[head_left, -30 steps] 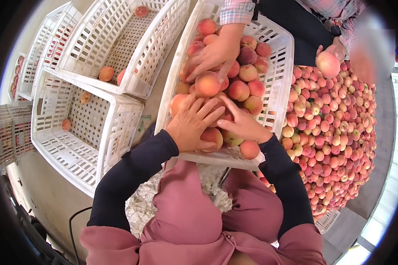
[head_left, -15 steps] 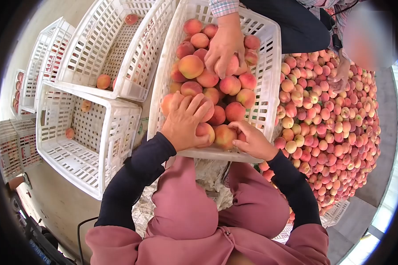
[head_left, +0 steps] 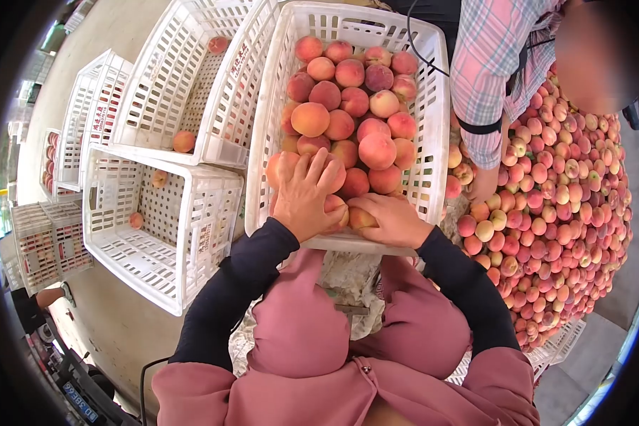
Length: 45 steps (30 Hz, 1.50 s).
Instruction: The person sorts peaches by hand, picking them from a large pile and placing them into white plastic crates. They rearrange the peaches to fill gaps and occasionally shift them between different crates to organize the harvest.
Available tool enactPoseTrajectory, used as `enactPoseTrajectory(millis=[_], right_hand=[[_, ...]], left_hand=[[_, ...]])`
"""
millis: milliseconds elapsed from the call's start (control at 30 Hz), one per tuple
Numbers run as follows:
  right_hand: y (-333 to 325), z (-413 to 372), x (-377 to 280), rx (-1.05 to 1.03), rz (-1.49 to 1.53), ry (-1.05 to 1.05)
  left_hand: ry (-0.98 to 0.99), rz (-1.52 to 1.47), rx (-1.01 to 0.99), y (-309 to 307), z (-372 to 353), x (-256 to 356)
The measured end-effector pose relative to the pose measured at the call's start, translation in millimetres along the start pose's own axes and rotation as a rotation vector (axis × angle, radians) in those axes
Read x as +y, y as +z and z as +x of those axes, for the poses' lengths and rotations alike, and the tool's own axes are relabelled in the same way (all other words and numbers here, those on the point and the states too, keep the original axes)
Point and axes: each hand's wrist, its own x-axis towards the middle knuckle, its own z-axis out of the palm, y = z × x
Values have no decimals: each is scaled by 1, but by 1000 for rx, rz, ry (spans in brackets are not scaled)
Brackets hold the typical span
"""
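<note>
In front of me a white plastic crate (head_left: 261,142) holds many red and yellow peaches (head_left: 310,119). My left hand (head_left: 304,202) lies over the peaches at its near left, fingers spread and touching the fruit under them. Beside it, at the near edge, my right hand (head_left: 397,221) curls its fingers over a yellowish peach (head_left: 362,217); the thumb and the underside of that fruit are hidden. A peach (head_left: 336,213) shows between my two hands, partly covered by the left one.
A co-worker in a plaid sleeve (head_left: 484,78) reaches with one hand (head_left: 484,186) to a large peach heap (head_left: 547,234) at right. White crates (head_left: 216,206) with a few peaches stand at left. A dark cable (head_left: 422,53) hangs over the crate's far corner.
The co-worker's hand has left the crate and is now at the heap, with more peaches lying in the crate's far part. My right hand has shifted left over the near peach.
</note>
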Motion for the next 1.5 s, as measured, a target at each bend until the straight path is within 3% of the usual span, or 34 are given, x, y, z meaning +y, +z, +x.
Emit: enactPoseTrajectory(millis=[267, 400, 467, 533, 633, 767, 833, 867, 933, 1000, 1067, 1467, 1500], right_hand=[[7, 7, -1, -22, 106, 89], [-13, 14, -4, -1, 351, 64], [-13, 23, 15, 346, 322, 84], [-10, 42, 37, 439, 179, 41], [0, 60, 48, 311, -108, 113], [-10, 63, 51, 252, -53, 134], [-14, 54, 37, 272, 185, 321], [-9, 50, 39, 260, 186, 314], [-4, 39, 39, 98, 446, 517], [0, 37, 20, 128, 355, 556], [-12, 42, 0, -6, 226, 617], [-8, 40, 2, 15, 115, 536], [-10, 41, 7, -27, 69, 454]], left_hand=[[-38, 54, -52, 8, 5, 18], [-100, 13, -114, 4, 4, 17], [-97, -14, -84, 6, 3, 18], [-93, -14, -79, 5, 3, 18], [-95, -17, -102, 1, 6, 19], [-107, -7, -116, 1, 5, 19], [-109, -41, -89, 7, 4, 16], [-106, -82, -74, 9, 1, 16], [-103, -93, -63, 7, 2, 17], [-114, -34, -108, 0, 5, 19], [-99, -3, -111, 5, 5, 15], [28, 152, -220, -2, 1, 17], [19, 144, -223, -3, 1, 17]])
